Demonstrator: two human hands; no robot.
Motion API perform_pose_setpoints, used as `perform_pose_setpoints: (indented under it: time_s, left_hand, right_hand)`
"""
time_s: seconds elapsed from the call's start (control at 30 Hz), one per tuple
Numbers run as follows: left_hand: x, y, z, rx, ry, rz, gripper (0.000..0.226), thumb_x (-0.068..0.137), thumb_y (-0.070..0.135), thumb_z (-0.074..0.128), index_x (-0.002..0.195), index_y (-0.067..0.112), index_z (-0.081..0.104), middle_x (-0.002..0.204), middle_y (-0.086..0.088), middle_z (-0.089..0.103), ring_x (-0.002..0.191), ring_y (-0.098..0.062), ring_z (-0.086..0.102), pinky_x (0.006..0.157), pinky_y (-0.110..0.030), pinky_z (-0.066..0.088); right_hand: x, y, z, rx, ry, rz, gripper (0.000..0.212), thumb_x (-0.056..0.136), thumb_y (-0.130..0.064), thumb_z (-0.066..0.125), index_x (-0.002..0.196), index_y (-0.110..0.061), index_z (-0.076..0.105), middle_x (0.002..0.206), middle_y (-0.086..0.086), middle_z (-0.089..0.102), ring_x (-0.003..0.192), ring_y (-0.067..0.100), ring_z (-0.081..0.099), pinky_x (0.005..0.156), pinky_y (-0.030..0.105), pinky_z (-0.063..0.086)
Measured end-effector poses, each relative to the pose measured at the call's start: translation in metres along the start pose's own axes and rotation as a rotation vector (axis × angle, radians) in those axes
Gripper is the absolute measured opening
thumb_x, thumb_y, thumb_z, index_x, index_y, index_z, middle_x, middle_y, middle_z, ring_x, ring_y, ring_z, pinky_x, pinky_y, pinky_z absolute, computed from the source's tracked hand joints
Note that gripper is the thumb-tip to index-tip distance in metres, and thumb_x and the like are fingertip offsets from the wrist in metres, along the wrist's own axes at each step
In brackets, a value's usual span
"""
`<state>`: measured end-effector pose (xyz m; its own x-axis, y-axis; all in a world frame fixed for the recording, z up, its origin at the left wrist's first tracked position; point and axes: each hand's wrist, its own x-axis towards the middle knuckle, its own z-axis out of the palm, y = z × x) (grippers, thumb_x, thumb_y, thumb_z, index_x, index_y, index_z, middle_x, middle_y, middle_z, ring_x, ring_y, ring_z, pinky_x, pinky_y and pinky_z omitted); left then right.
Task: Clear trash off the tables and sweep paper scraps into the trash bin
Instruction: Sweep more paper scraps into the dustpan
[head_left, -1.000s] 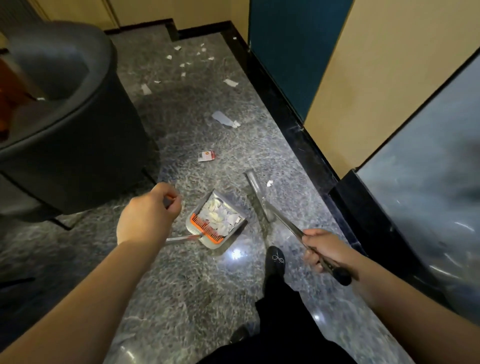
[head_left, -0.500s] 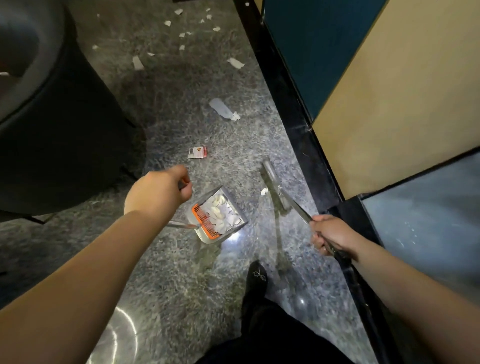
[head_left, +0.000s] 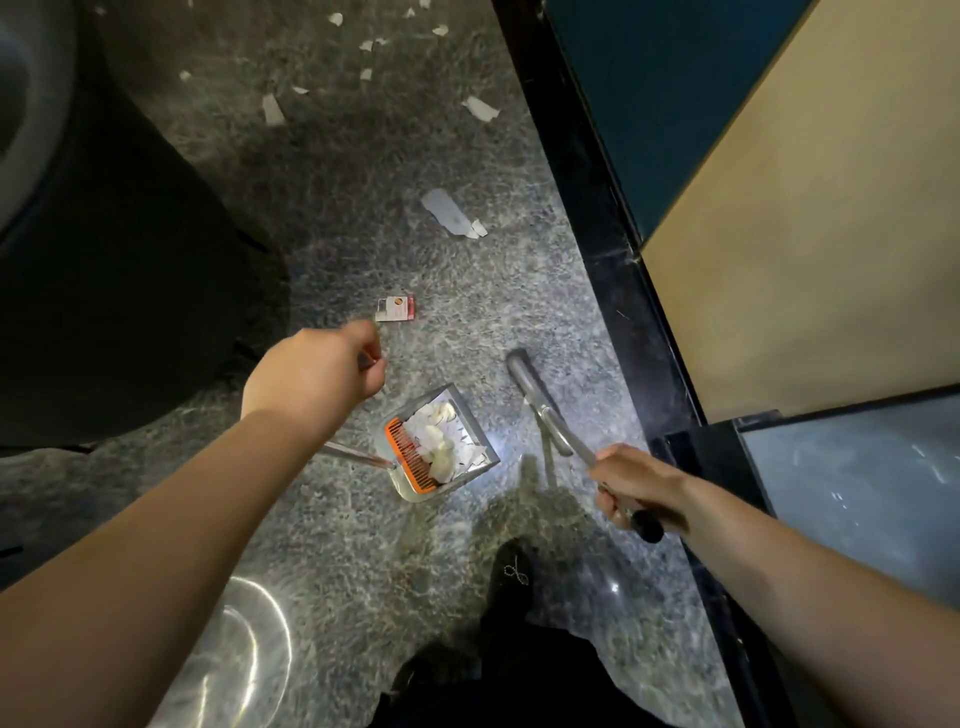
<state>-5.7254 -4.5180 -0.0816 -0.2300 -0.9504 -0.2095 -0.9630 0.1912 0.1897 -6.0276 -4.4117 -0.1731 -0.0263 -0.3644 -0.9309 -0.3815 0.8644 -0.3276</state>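
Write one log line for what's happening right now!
left hand: holds dustpan handle | right hand: grips broom | dustpan: paper scraps inside | floor: scraps remain

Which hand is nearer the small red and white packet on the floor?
Left. The left hand sits just below and left of the packet; the right hand is far off to its lower right, holding the broom.

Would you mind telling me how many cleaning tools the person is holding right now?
2: a dustpan with paper scraps, gripped by the left hand, and a broom in the right hand, beside it.
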Motion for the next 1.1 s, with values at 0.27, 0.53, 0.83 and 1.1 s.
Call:
perform_pose_setpoints:
  time_s: [0.27,0.53,0.83,1.1]
  left_hand:
    - [0.007,-0.001,-0.001,0.01,0.011,0.016,0.012,0.092,0.035,0.061,0.096,0.024,0.059,0.08,-0.002,0.068,0.071,-0.027,0.064,0.058,-0.035,0.053]
    - [0.008,-0.034,-0.013,-0.078,0.021,-0.004,0.012,0.092,0.035,0.062,0.094,0.023,0.06,0.078,0.0,0.068,0.07,-0.025,0.065,0.058,-0.035,0.053]
    - [0.026,-0.085,-0.043,-0.211,0.086,-0.163,0.009,0.091,0.034,0.064,0.091,0.025,0.061,0.076,0.003,0.069,0.07,-0.024,0.064,0.061,-0.039,0.054]
    - [0.056,-0.117,-0.064,-0.272,0.135,-0.24,0.009,0.092,0.033,0.062,0.092,0.025,0.059,0.074,0.005,0.067,0.065,-0.021,0.062,0.059,-0.036,0.053]
  right_hand:
    - [-0.01,-0.015,0.024,0.29,-0.244,0.083,0.01,0.103,-0.01,0.034,0.106,-0.013,0.043,0.058,0.003,0.039,0.041,0.008,0.036,0.038,0.018,0.029]
    - [-0.021,-0.042,0.03,0.299,-0.234,0.099,0.025,0.104,-0.011,0.035,0.128,-0.013,0.042,0.061,0.005,0.035,0.035,0.006,0.033,0.035,0.012,0.029]
    - [-0.018,-0.114,0.004,0.404,-0.05,0.069,0.014,0.103,-0.012,0.039,0.111,-0.024,0.038,0.054,0.003,0.038,0.032,0.007,0.031,0.036,0.011,0.029]
    - [0.005,-0.183,-0.004,0.346,-0.014,-0.057,0.018,0.102,-0.012,0.04,0.116,-0.023,0.04,0.055,0.005,0.039,0.032,0.008,0.031,0.036,0.013,0.029]
